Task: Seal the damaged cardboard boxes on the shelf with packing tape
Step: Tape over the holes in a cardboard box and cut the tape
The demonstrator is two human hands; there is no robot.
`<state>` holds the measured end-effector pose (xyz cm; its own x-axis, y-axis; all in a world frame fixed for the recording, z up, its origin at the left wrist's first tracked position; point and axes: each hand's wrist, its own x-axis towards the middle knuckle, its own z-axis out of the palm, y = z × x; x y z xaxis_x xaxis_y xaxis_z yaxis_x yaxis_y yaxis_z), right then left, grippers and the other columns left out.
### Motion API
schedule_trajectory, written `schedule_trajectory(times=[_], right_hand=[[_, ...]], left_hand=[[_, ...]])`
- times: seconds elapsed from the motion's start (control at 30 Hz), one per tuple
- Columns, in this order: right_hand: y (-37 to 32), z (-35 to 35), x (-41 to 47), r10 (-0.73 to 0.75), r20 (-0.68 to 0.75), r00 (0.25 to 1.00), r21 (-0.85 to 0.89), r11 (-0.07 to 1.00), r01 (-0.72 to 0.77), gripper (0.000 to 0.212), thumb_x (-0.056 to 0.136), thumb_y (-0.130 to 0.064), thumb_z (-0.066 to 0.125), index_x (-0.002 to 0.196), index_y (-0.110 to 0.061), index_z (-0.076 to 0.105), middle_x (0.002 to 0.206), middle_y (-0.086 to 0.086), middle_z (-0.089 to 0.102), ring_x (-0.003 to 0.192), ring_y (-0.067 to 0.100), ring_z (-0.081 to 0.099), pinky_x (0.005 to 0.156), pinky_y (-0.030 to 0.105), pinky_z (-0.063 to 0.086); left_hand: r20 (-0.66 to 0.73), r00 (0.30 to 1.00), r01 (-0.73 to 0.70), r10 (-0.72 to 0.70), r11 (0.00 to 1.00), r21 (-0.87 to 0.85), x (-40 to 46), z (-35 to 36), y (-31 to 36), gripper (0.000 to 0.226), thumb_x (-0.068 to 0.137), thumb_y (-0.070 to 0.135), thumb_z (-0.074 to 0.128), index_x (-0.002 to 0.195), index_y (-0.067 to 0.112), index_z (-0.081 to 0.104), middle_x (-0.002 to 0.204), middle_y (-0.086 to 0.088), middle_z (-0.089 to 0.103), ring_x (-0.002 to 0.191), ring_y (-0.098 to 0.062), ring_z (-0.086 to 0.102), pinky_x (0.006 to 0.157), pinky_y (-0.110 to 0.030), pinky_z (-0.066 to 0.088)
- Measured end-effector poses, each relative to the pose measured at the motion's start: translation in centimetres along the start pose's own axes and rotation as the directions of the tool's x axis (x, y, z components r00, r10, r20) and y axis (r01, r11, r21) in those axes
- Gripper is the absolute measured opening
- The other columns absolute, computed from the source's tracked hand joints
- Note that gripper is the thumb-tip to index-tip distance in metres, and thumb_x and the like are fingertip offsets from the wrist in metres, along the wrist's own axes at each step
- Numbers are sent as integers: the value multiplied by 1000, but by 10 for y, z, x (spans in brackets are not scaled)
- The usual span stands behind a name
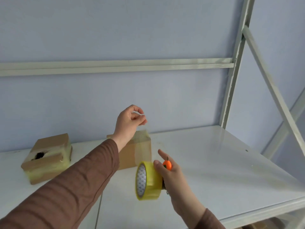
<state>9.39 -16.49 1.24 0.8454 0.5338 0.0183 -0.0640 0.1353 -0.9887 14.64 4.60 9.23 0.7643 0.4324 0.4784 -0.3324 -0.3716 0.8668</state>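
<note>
Nearest to us, our right hand grips the yellow roll of packing tape together with an orange utility cutter, whose tip shows above the fingers; the index finger points upward. The roll hangs on edge above the white shelf, its core facing left.

Beyond it, our left hand, in a brown sleeve, is raised above the middle cardboard box. Thumb and fingers pinch the free end of a clear tape strip, which runs down onto the top and front of that box.

To the left, well apart, a second cardboard box rests on the shelf. It shows a dark torn hole in its top and bands of tape along its edges.

Behind both boxes stand the grey shelf frame and a blue wall.
</note>
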Motion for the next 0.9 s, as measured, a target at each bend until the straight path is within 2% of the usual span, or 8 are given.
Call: schedule_trajectory(times=[0.13, 0.17, 0.23, 0.33, 0.4, 0.47, 0.6, 0.9], right_hand=[[9, 1, -4, -25, 120, 992, 179, 984, 3, 49, 90, -45, 77, 135, -50, 60, 100, 6, 66, 92, 23, 67, 96, 52, 56], [10, -1, -3, -35, 136, 990, 205, 979, 6, 57, 87, -45, 79, 138, -54, 56, 96, 4, 60, 90, 20, 64, 94, 49, 57], [8, -6, -1, -75, 167, 983, 236, 971, 34, 68, 85, -39, 78, 144, -53, 47, 92, -4, 61, 90, 13, 64, 83, 29, 56], [3, -9, 2, -151, 237, 960, 62, 988, 140, 54, 94, -23, 73, 142, -44, 57, 107, -16, 70, 99, 5, 63, 93, 18, 47], [2, -6, 4, -183, 256, 949, -94, 973, 212, 45, 96, -14, 64, 132, -40, 67, 85, -16, 59, 78, 5, 49, 82, 13, 41], [-1, -2, 8, -191, 192, 963, -150, 964, 221, 41, 96, -12, 62, 125, -39, 72, 78, -16, 54, 71, 5, 45, 73, 11, 39], [-11, 3, 19, -184, 34, 982, -91, 978, 187, 34, 102, -11, 60, 117, -38, 73, 87, -22, 68, 77, -2, 60, 72, 8, 43], [-10, 13, 38, -141, -41, 989, -170, 977, 132, 25, 102, -16, 58, 113, -33, 71, 57, -29, 53, 58, -4, 49, 56, 7, 36]], left_hand=[[42, 994, 96, -99, 993, 62, 18, -2, -11, 14, 95, 2, 70, 106, 7, 61, 75, -9, 75, 74, -19, 76, 70, -23, 59], [26, 991, 127, -129, 990, 66, 22, -5, -14, 16, 95, 2, 69, 108, 6, 61, 78, -12, 75, 75, -21, 76, 72, -27, 61], [0, 984, 176, -177, 981, 77, 31, -13, -22, 18, 95, 2, 69, 110, 6, 60, 83, -15, 76, 75, -21, 75, 74, -30, 62], [25, 982, 183, -189, 970, 158, 42, -18, -31, 17, 95, 7, 69, 109, 14, 63, 81, -9, 77, 76, -18, 77, 71, -27, 58], [42, 982, 172, -183, 967, 187, 49, -17, -37, 19, 95, 9, 70, 110, 18, 65, 81, -7, 78, 79, -19, 77, 74, -28, 59], [54, 983, 163, -178, 965, 206, 56, -17, -41, 20, 95, 10, 70, 112, 19, 66, 81, -6, 78, 79, -19, 77, 77, -30, 59], [57, 983, 156, -173, 961, 227, 64, -16, -49, 22, 95, 11, 71, 114, 21, 68, 82, -6, 79, 79, -15, 77, 75, -27, 58], [139, 971, 134, -192, 928, 348, 71, -18, -85, 30, 96, 24, 71, 124, 35, 71, 83, 11, 79, 86, -4, 74, 91, -28, 51]])
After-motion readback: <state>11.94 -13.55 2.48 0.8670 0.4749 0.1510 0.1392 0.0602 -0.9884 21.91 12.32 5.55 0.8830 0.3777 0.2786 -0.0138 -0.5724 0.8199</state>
